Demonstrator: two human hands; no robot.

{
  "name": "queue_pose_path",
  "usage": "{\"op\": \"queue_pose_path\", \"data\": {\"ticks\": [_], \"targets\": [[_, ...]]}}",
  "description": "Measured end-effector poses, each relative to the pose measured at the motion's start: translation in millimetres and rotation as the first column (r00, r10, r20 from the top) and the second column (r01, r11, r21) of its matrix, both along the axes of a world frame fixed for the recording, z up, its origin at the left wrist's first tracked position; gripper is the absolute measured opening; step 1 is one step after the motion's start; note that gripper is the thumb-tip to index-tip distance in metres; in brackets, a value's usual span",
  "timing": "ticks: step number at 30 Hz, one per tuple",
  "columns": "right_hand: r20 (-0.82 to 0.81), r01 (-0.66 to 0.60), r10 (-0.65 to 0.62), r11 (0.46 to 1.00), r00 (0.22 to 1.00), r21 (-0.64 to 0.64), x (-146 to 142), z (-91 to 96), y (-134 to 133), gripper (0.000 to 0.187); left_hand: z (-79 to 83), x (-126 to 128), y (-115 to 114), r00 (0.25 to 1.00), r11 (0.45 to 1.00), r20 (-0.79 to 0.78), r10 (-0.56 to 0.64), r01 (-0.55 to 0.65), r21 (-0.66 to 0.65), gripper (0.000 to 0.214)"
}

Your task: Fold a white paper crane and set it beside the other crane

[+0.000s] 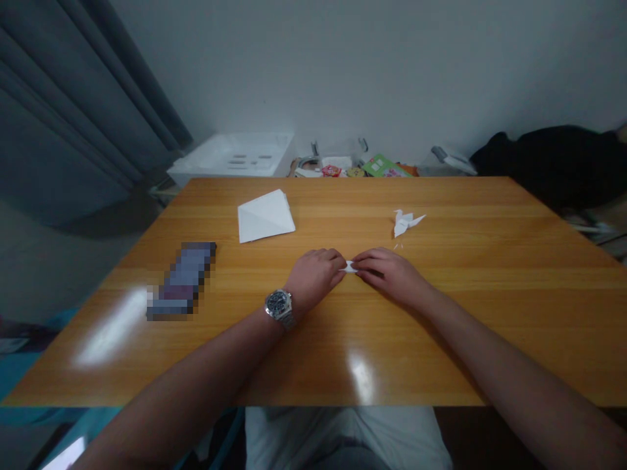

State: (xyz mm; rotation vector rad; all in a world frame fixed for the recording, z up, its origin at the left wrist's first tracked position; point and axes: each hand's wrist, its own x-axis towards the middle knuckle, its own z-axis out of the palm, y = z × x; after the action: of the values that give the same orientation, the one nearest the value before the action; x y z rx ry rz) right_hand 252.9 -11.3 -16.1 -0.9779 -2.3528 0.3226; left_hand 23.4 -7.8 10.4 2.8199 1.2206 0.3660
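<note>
A small folded piece of white paper [349,266] lies low over the middle of the wooden table, mostly hidden by fingers. My left hand [317,274], with a metal watch [278,303] on its wrist, pinches the paper's left end. On the other side, my right hand [386,271] has its fingertips closed on the right end. Just beyond the right hand stands a white origami crane [405,222]. Back and to the left rests a stack of white paper sheets [266,217], the top one showing a crease.
The glossy wooden table [490,261] spreads around both hands. A pixelated, phone-like object [183,281] lies at its left. Behind the far edge are a white plastic bin [235,156] and assorted packets [386,166]. Dark fabric [553,166] is heaped at the right, a grey curtain [73,98] hangs left.
</note>
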Motion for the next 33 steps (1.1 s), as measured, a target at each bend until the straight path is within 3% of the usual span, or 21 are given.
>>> {"op": "queue_pose_path", "data": {"ticks": [23, 33], "targets": [[-0.079, 0.058, -0.066, 0.993, 0.995, -0.103, -1, 12.1, -5, 0.022, 6.1, 0, -3, 0.998, 1.000, 0.048, 0.030, -0.030, -0.004, 0.027], [-0.160, 0.086, -0.118, 0.977, 0.980, -0.193, -3, 13.6, -7, 0.016, 6.5, 1, -6, 0.978, 0.990, 0.191, 0.089, -0.066, -0.122, 0.024]]}}
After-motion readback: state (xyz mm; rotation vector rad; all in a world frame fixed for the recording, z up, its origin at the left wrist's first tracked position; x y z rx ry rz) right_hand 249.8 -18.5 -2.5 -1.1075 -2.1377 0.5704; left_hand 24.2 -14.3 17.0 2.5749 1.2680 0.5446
